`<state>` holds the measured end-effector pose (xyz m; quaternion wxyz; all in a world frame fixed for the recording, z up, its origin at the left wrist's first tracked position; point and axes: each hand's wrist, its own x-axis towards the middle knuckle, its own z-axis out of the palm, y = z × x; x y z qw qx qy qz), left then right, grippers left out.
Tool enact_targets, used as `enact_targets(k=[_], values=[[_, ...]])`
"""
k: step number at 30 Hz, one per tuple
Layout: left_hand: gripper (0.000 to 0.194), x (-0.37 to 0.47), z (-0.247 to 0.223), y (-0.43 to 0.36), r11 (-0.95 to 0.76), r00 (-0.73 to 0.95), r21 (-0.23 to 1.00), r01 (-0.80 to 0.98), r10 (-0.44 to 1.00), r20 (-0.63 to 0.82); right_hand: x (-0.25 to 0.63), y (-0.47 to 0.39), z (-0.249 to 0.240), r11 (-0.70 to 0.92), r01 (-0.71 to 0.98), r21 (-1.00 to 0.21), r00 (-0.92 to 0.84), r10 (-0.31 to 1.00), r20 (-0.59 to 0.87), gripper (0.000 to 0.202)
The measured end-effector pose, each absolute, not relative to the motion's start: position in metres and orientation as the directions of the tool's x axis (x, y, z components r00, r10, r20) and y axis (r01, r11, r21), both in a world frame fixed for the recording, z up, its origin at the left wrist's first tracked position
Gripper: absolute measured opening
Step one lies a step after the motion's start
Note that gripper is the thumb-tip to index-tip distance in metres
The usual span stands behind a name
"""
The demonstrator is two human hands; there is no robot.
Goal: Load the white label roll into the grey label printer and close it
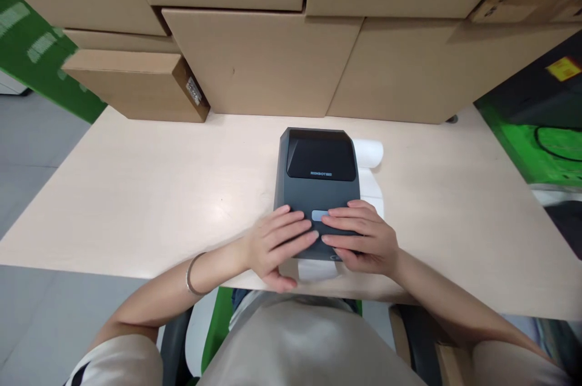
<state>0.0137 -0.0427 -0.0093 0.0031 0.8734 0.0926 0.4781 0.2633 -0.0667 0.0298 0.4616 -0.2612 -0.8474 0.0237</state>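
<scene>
Both hands, left hand point(277, 240) and right hand point(361, 237), lie flat with fingers extended, grasping nothing, on the front lid of the label printer point(318, 174). Printer sits mid-table point(136, 204), paper roll point(369, 153) just behind it. Lid-pressing appears in hand; even downward pressure seems required.

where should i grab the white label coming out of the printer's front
Probably pinch the free bottom edge of the white label from the near side: it juts from the printer front, between the left hand and right hand resting on top.

Only thing I can sort of read is the brand on my printer's point(317, 183) dark lid point(321, 156), looks like "NIIMBOT". The sticker point(194, 91) on the small box point(136, 84) is too blurry.
</scene>
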Motion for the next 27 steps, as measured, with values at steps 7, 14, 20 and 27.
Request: enact_targets(k=[7, 14, 20, 27], values=[[0.054, 0.02, 0.003, -0.029, -0.972, 0.505, -0.039, 0.231, 0.086, 0.859, 0.261, -0.066, 0.026, 0.867, 0.416, -0.273, -0.414, 0.448, 0.792, 0.02], [0.037, 0.021, 0.016, -0.027, -0.952, 0.558, -0.131, 0.277, 0.048, 0.828, 0.268, -0.067, 0.027, 0.857, 0.475, -0.198, -0.507, 0.451, 0.735, 0.033], [0.051, 0.031, 0.019, -0.035, -0.952, 0.506, -0.041, 0.303, 0.124, 0.854, 0.268, -0.074, 0.031, 0.823, 0.542, -0.172, -0.529, 0.493, 0.691, 0.059], [0.075, 0.029, 0.018, -0.034, -0.969, 0.504, 0.119, 0.216, 0.215, 0.836, 0.266, -0.073, 0.038, 0.811, 0.58, -0.084, -0.569, 0.476, 0.671, 0.053]])
